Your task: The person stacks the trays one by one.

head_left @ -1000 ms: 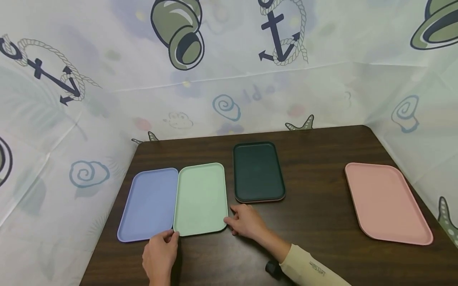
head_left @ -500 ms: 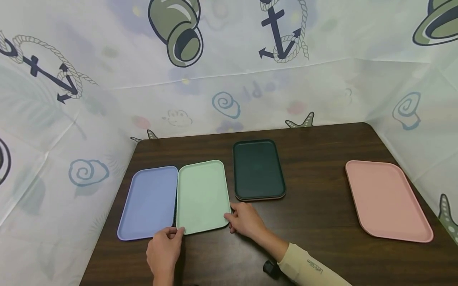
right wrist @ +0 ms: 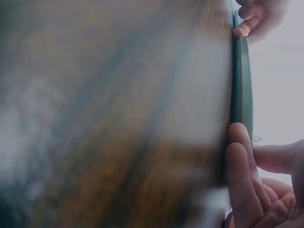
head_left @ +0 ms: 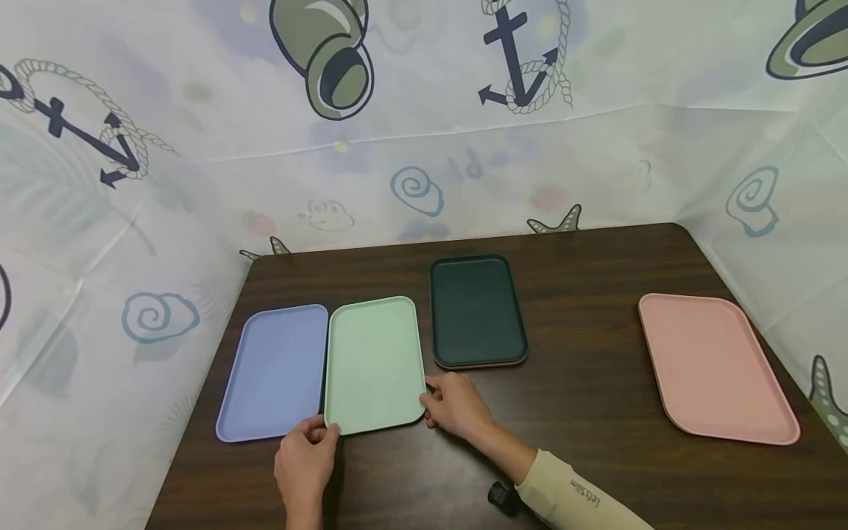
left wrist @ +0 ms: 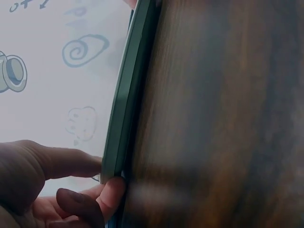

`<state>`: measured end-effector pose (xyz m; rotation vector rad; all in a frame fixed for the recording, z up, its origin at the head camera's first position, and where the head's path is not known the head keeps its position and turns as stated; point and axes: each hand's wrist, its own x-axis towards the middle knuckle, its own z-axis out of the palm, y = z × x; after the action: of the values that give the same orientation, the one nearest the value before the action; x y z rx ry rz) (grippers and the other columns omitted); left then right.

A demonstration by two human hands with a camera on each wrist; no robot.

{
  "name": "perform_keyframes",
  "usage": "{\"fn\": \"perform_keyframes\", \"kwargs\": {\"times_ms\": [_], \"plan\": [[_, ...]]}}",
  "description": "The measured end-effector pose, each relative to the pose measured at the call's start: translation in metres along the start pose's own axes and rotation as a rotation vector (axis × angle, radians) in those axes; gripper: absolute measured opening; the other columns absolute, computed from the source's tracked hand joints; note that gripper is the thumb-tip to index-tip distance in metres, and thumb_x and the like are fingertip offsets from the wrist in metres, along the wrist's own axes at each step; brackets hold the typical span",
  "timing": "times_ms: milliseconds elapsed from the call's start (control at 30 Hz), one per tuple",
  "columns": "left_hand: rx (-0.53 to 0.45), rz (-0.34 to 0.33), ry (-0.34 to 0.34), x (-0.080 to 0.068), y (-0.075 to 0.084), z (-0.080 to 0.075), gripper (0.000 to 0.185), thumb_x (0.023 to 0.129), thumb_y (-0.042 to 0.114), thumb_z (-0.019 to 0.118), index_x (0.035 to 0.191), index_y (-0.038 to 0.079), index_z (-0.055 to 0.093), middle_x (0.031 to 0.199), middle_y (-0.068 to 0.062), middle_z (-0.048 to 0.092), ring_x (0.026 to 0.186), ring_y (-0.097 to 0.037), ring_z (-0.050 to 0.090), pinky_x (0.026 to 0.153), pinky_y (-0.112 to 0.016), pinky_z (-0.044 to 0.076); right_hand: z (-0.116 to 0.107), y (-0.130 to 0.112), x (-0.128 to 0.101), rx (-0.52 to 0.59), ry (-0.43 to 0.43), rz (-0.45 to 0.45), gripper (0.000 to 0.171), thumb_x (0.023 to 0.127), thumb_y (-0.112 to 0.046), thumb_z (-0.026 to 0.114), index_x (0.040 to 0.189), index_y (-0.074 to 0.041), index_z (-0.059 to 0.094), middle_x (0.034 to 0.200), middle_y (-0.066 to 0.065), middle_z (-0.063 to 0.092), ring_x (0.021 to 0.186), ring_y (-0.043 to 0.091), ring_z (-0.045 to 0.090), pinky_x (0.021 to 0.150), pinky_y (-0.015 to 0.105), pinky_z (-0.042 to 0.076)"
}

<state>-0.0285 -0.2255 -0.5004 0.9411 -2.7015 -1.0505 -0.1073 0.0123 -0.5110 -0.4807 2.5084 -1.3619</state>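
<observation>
Both hands pinching the near corners of the light green tray (head_left: 374,364) on the dark wood bench (head_left: 583,397).

Left hand (head_left: 306,465) is gripping the tray's near-left corner, thumb on top and fingers curled under the rim; right hand (head_left: 457,405) is doing the same at the near-right corner. The tray is lying just beside the blue tray (head_left: 274,372), its near edge lifted slightly. Dark green tray (head_left: 477,311) and pink tray (head_left: 715,366) are resting farther right. Small lettering on the cream sleeve (head_left: 576,500) is too small to read.
</observation>
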Motion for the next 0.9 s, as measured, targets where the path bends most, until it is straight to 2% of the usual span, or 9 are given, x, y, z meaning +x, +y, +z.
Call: {"fn": "perform_keyframes", "kwargs": {"times_ms": [100, 233, 367, 567, 767, 900], "plan": [[-0.012, 0.015, -0.023, 0.000, -0.001, -0.001, 0.037, 0.085, 0.023, 0.067, 0.117, 0.003, 0.070, 0.085, -0.005, 0.071, 0.089, -0.032, 0.063, 0.083, -0.053, 0.040, -0.002, 0.000, 0.000, 0.006, 0.003, 0.010, 0.041, 0.093, -0.009, 0.059, 0.132, 0.004, 0.058, 0.053, -0.008, 0.062, 0.046, 0.006, 0.059, 0.062, 0.027, 0.050], [-0.021, 0.006, -0.066, -0.002, -0.003, -0.001, 0.041, 0.086, 0.024, 0.066, 0.122, 0.003, 0.068, 0.087, -0.004, 0.070, 0.084, -0.027, 0.061, 0.078, -0.048, 0.041, -0.004, 0.000, -0.001, 0.023, -0.003, 0.026, 0.041, 0.093, -0.011, 0.060, 0.132, 0.003, 0.058, 0.053, -0.009, 0.061, 0.046, 0.008, 0.059, 0.048, 0.024, 0.041], [-0.031, -0.005, -0.100, -0.003, -0.004, -0.002, 0.040, 0.090, 0.027, 0.064, 0.123, 0.005, 0.067, 0.090, -0.004, 0.071, 0.081, -0.024, 0.059, 0.073, -0.045, 0.040, -0.006, -0.001, -0.002, 0.042, -0.016, 0.041, 0.044, 0.093, -0.013, 0.062, 0.133, 0.003, 0.057, 0.055, -0.006, 0.063, 0.047, 0.012, 0.061, 0.045, 0.024, 0.041], [-0.053, 0.032, -0.101, -0.002, -0.005, -0.002, 0.034, 0.092, 0.023, 0.063, 0.120, 0.005, 0.069, 0.087, -0.002, 0.071, 0.077, -0.021, 0.057, 0.073, -0.039, 0.039, -0.012, -0.003, -0.003, 0.094, -0.033, 0.061, 0.045, 0.093, -0.011, 0.061, 0.134, 0.004, 0.055, 0.057, -0.001, 0.065, 0.050, 0.019, 0.064, 0.043, 0.024, 0.041], [-0.111, 0.038, -0.106, -0.003, -0.004, -0.003, 0.033, 0.091, 0.019, 0.065, 0.119, 0.001, 0.068, 0.083, -0.002, 0.069, 0.067, -0.015, 0.053, 0.068, -0.033, 0.037, -0.020, -0.007, -0.005, 0.137, -0.063, 0.061, 0.045, 0.093, -0.009, 0.060, 0.136, 0.004, 0.053, 0.062, 0.002, 0.067, 0.054, 0.022, 0.066, 0.043, 0.026, 0.044], [-0.173, 0.036, -0.103, -0.006, 0.000, -0.002, 0.032, 0.091, 0.018, 0.067, 0.119, 0.003, 0.068, 0.082, -0.003, 0.069, 0.061, -0.013, 0.051, 0.061, -0.029, 0.037, -0.026, -0.007, -0.007, 0.156, -0.052, 0.051, 0.045, 0.093, -0.009, 0.060, 0.136, 0.004, 0.053, 0.063, 0.002, 0.068, 0.055, 0.024, 0.067, 0.042, 0.026, 0.043]]}}
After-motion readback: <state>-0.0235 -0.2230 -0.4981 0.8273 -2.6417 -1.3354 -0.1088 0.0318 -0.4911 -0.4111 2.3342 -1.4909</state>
